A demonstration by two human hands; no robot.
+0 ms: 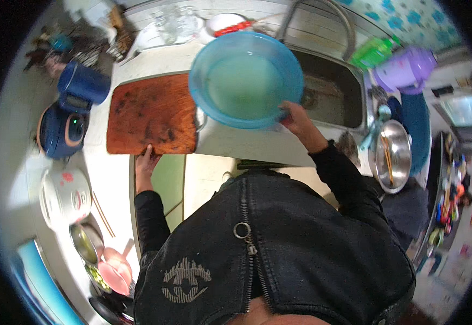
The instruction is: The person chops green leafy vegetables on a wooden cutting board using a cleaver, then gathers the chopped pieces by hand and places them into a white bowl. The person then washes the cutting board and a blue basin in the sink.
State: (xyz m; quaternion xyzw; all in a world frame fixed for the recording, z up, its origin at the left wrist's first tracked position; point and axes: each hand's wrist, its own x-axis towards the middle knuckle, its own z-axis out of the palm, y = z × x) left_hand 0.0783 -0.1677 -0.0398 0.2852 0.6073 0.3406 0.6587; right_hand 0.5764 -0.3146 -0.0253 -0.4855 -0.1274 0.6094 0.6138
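Note:
A reddish-brown wooden cutting board [152, 113] with dark stains lies on the pale counter. My left hand [148, 159] is at its near edge, the thumb on top and the other fingers partly hidden under the board. My right hand [294, 116] grips the near right rim of a blue plastic basin [197, 83], which holds cloudy, greenish liquid. The basin overlaps the board's right side and the left part of the steel sink [333, 89] in this view. Whether it rests on the counter or is raised, I cannot tell. A metal handle shows at the board's right edge.
The curved faucet [347, 28] stands behind the sink. To the right are a purple container [406, 71] and a steel bowl [398, 156] with chopsticks. At left are a blue rice cooker [61, 130], a white appliance [67, 199] and pink bowls [114, 274]. Glasses [171, 24] stand behind the board.

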